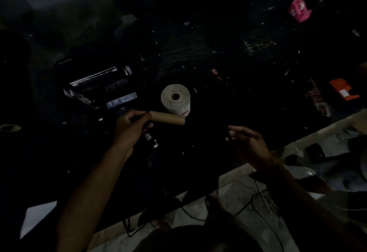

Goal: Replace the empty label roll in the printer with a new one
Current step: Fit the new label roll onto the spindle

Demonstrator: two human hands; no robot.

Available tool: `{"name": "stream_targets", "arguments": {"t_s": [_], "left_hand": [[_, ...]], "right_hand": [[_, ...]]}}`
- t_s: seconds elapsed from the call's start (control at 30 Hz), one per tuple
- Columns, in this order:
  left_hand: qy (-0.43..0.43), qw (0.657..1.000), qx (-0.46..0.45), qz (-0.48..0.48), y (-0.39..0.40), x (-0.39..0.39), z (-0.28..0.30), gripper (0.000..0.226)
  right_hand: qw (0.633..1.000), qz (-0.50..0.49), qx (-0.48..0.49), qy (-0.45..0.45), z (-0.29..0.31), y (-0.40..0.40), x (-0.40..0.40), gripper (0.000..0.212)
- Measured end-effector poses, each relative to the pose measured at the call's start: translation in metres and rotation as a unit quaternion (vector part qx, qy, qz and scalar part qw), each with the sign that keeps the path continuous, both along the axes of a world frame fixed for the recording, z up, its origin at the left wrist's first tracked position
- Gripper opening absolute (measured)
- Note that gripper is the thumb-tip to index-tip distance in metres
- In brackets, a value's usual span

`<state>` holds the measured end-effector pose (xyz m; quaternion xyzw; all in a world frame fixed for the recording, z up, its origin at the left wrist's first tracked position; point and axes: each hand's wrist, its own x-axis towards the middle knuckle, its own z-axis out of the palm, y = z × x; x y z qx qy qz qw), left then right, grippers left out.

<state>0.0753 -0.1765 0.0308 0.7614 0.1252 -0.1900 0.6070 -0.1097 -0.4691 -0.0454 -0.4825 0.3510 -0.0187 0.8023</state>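
Note:
The scene is very dark. My left hand (132,125) grips the left end of a brown cardboard core (168,118), the empty roll, holding it level above the black table. Just behind it a full white label roll (175,98) stands on end on the table. The black label printer (101,89) lies open to the left, its shiny bar and inner parts showing. My right hand (247,141) hovers to the right of the core, apart from it, fingers loosely curled; whether it pinches something small and dark is hidden by the gloom.
A pink object (299,10) lies at the far right back, an orange box (343,89) at the right. A white sheet (36,218) sits at the lower left. The table edge (248,164) runs diagonally; cables (264,198) trail on the floor below.

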Motion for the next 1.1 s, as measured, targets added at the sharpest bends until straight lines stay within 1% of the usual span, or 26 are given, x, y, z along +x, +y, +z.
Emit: {"name": "stream_targets", "arguments": {"t_s": [0.07,0.17,0.23,0.3,0.4,0.47,0.5,0.57,0.6,0.67,0.73,0.8,0.87,0.93,0.97,1.0,1.03,1.07,1.1], "left_hand": [[-0.02,1.0,0.015,-0.014,0.001,0.005,0.002,0.008],[-0.038,0.99,0.08,-0.11,-0.015,-0.002,-0.003,0.012],[-0.041,0.971,0.128,-0.197,-0.034,-0.012,-0.012,0.015],[-0.028,0.949,0.168,-0.267,-0.054,-0.021,-0.021,0.017],[-0.01,0.922,0.225,-0.316,-0.079,-0.023,-0.034,0.02],[0.018,0.915,0.244,-0.32,-0.089,-0.018,-0.041,0.022],[0.039,0.916,0.245,-0.316,-0.092,-0.016,-0.045,0.023],[0.078,0.921,0.237,-0.298,-0.096,-0.012,-0.052,0.025],[0.09,0.925,0.233,-0.286,-0.097,-0.011,-0.055,0.026],[0.088,0.924,0.244,-0.281,-0.098,-0.011,-0.059,0.023],[0.049,0.903,0.289,-0.315,-0.098,-0.011,-0.061,0.027],[0.0,0.87,0.345,-0.352,-0.096,-0.013,-0.059,0.036],[-0.074,0.839,0.398,-0.365,-0.093,-0.018,-0.05,0.035],[-0.215,0.811,0.425,-0.339,-0.089,-0.022,-0.042,0.035],[-0.283,0.803,0.425,-0.308,-0.087,-0.021,-0.038,0.038],[-0.33,0.799,0.425,-0.271,-0.086,-0.017,-0.034,0.043],[-0.352,0.798,0.428,-0.239,-0.087,-0.01,-0.03,0.05],[-0.351,0.798,0.438,-0.22,-0.088,-0.002,-0.027,0.057],[-0.331,0.8,0.45,-0.218,-0.09,0.007,-0.025,0.065]], "right_hand": [[0.999,-0.02,-0.031,0.003,-0.002,-0.015,-0.01,0.021],[0.992,-0.03,-0.119,-0.002,-0.007,-0.023,-0.01,0.028],[0.984,-0.04,-0.172,0.008,-0.011,-0.018,0.001,0.03],[0.972,-0.039,-0.227,0.032,-0.018,-0.01,0.013,0.027],[0.949,-0.022,-0.3,0.091,-0.033,0.001,0.024,0.025],[0.922,0.011,-0.368,0.124,-0.036,0.006,0.027,0.029],[0.899,0.044,-0.416,0.132,-0.037,0.007,0.028,0.032],[0.834,0.123,-0.519,0.141,-0.039,0.008,0.028,0.032],[0.81,0.144,-0.55,0.141,-0.04,0.009,0.028,0.03],[0.8,0.149,-0.566,0.133,-0.04,0.011,0.027,0.026],[0.793,0.143,-0.577,0.132,-0.042,0.016,0.027,0.023],[0.788,0.139,-0.585,0.133,-0.045,0.018,0.028,0.021],[0.797,0.128,-0.574,0.136,-0.046,0.017,0.028,0.022],[0.804,0.123,-0.567,0.128,-0.047,0.016,0.027,0.024],[0.802,0.125,-0.57,0.123,-0.048,0.016,0.026,0.024],[0.8,0.127,-0.574,0.119,-0.049,0.016,0.026,0.023],[0.798,0.125,-0.578,0.119,-0.049,0.016,0.025,0.023],[0.796,0.123,-0.58,0.12,-0.05,0.016,0.026,0.023],[0.795,0.125,-0.581,0.123,-0.051,0.015,0.026,0.023]]}}
